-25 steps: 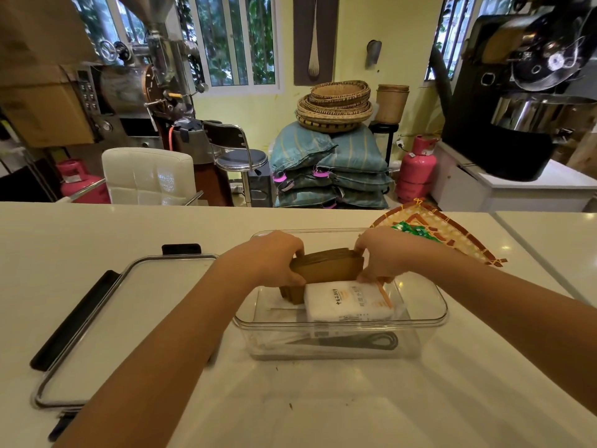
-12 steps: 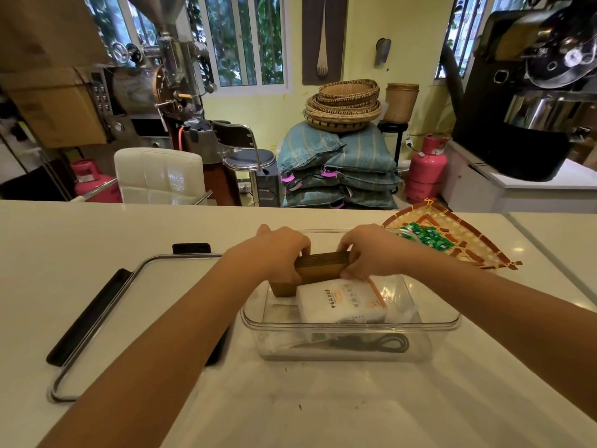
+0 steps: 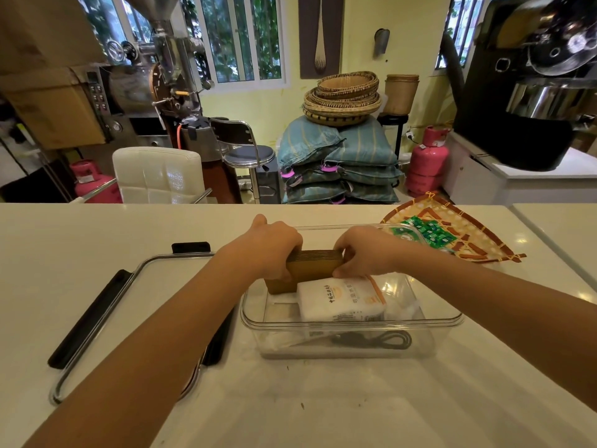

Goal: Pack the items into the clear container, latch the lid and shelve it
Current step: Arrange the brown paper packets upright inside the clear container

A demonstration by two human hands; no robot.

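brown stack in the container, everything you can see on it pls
The brown stack looks like thin kraft-paper pieces bundled on edge, ribbed along the top. It stands upright in the far left part of the clear container, its top above the rim, behind the white packet. The left hand and right hand grip its two ends.

1 view only, head-worn wide-angle camera. Looks forward and down over the white counter [image 3: 97, 253], close above the clear container [image 3: 352, 324] at frame centre. Beyond the counter's far edge the room shows, strongly curved at the frame edges.
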